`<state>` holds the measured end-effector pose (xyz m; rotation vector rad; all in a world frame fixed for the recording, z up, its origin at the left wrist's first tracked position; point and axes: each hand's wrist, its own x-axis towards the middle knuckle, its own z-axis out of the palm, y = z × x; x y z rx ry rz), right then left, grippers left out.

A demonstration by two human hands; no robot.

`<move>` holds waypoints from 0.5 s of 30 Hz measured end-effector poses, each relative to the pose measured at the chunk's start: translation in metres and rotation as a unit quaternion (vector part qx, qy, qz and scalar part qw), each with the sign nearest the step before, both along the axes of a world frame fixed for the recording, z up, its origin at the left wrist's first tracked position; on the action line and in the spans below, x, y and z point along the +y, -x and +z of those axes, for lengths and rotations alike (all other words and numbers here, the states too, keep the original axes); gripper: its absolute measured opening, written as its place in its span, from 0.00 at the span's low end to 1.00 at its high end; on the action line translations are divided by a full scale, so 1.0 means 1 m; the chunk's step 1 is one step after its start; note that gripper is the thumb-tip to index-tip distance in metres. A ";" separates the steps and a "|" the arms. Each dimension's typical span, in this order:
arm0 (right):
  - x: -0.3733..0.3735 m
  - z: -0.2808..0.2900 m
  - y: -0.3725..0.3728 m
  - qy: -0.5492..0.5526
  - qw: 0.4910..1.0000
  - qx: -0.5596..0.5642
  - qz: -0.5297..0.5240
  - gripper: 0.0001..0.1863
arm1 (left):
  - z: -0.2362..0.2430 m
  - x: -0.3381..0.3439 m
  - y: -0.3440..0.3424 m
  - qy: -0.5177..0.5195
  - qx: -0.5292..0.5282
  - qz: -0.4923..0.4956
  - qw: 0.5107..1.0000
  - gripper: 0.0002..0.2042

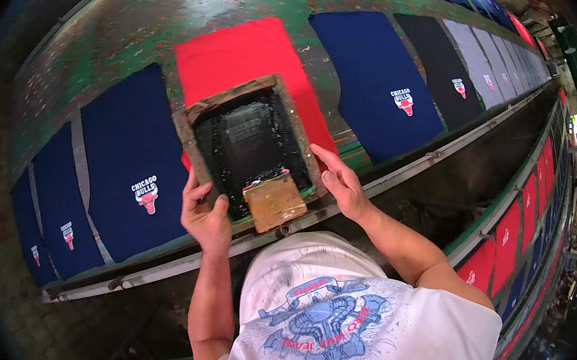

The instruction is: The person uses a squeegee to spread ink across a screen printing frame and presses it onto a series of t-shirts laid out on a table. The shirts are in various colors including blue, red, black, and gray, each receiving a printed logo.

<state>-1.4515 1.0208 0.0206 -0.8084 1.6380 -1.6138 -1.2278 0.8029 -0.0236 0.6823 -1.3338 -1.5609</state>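
Observation:
A wooden screen-printing frame (281, 110) with dark wet ink on its mesh lies over a red fabric piece (231, 49) on the long green table. A yellowish squeegee block (273, 204) rests at the frame's near end, tilted over its lower edge. My left hand (204, 217) grips the frame's lower left side with fingers bent around it. On the opposite side, my right hand (340, 185) holds the frame's edge, thumb inward.
Navy pieces (122, 134) (368, 66) with small white-and-red prints flank the red one; black (434, 59) and lavender pieces (472, 55) continue rightward. A metal rail (408, 178) edges the table. Another row of red pieces (506, 245) lies beyond a dark aisle at right.

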 end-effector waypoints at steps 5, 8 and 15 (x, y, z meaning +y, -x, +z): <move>0.029 -0.012 0.009 -0.025 0.999 0.013 -0.047 0.36 | -0.016 0.024 0.034 0.006 -0.043 -0.026 0.999 0.18; 0.034 -0.018 0.016 -0.029 0.998 0.024 -0.048 0.38 | -0.020 0.031 0.037 0.009 -0.067 -0.026 0.997 0.17; 0.037 -0.024 0.021 -0.039 0.997 0.047 -0.046 0.40 | -0.027 0.034 0.038 -0.014 -0.065 -0.025 0.997 0.15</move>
